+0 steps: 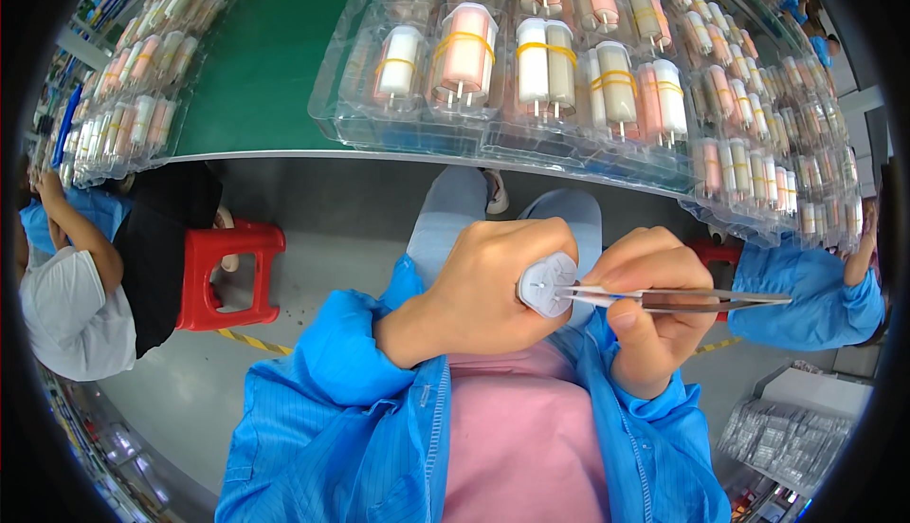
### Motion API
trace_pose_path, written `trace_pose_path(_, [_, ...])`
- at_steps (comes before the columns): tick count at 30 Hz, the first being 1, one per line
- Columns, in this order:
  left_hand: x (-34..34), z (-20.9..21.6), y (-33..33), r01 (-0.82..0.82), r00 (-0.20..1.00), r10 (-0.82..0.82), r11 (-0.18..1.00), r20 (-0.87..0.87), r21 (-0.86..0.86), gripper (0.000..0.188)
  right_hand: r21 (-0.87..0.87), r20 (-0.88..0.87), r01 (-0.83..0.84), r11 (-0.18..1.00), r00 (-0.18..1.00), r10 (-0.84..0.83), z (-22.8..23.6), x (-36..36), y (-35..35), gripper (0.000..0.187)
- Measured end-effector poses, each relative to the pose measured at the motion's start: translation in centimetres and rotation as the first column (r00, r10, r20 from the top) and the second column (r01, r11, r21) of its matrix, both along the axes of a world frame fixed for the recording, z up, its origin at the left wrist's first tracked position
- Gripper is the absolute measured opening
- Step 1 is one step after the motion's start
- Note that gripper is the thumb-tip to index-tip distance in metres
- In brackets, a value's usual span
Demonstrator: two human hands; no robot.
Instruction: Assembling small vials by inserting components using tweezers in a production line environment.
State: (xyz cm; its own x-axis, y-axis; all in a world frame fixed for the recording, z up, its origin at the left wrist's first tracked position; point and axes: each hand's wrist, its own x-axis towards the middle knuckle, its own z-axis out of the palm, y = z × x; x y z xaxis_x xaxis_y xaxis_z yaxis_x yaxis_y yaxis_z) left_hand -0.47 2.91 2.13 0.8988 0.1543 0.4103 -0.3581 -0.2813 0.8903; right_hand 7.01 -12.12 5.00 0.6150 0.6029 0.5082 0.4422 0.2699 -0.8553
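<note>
A small white cylindrical part [547,284] is gripped in the closed left hand [493,286], its round end face turned toward the camera, well below the near edge of the green table [265,68]. Metal tweezers [682,299] are pinched by the closed right hand [645,310], just right of the part; their tips are touching the end face. Clear plastic trays [569,58] loaded with banded white and pink cylinders are seen on the table above the part. A red stool [227,272] is noted to its left.
</note>
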Motion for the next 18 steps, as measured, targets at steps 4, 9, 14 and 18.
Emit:
trace_pose_path(4, [0.05,-0.36,-0.09,-0.004,1.000,0.005,1.000,0.024,-0.023,0.024,-0.002,0.059,-0.053,0.999,0.997,0.053,-0.24,-0.38,0.24,0.021])
trace_pose_path(9, [0.04,-0.39,-0.19,-0.007,0.999,0.008,1.000,0.040,-0.020,0.024,-0.027,0.083,-0.068,0.997,0.994,0.070,-0.22,-0.35,0.38,0.021])
trace_pose_path(14, [0.23,-0.79,-0.12,-0.040,0.992,0.033,0.998,0.122,0.052,0.024,-0.049,0.128,-0.090,0.995,0.987,0.095,-0.14,-0.15,0.35,0.020])
trace_pose_path(18, [0.26,-0.89,-0.25,-0.074,0.987,0.062,0.995,0.151,0.074,0.025,-0.047,0.152,-0.101,0.994,0.983,0.107,-0.14,-0.07,0.46,0.020])
